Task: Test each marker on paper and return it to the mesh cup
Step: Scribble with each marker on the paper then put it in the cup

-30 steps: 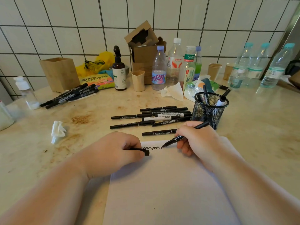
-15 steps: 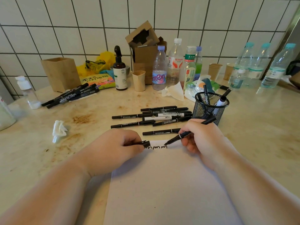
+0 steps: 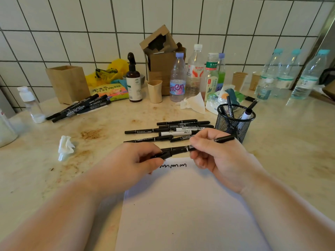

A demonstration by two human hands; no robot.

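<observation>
Both hands grip one marker above the paper

The marker [image 3: 179, 149] lies nearly level, long axis left-right; left hand [image 3: 137, 160] pinches its cap [image 3: 164, 154], right hand [image 3: 215, 151] grasps the barrel, above the squiggle [image 3: 173, 166] at the paper's [image 3: 181, 205] far edge, near the mesh cup [image 3: 235, 122]

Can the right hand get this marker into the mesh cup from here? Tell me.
Probably yes. The right hand holds the marker just in front of the mesh cup, whose mouth is open with only a few markers inside. The left hand is at the marker's cap end and would have to let go first.
</observation>
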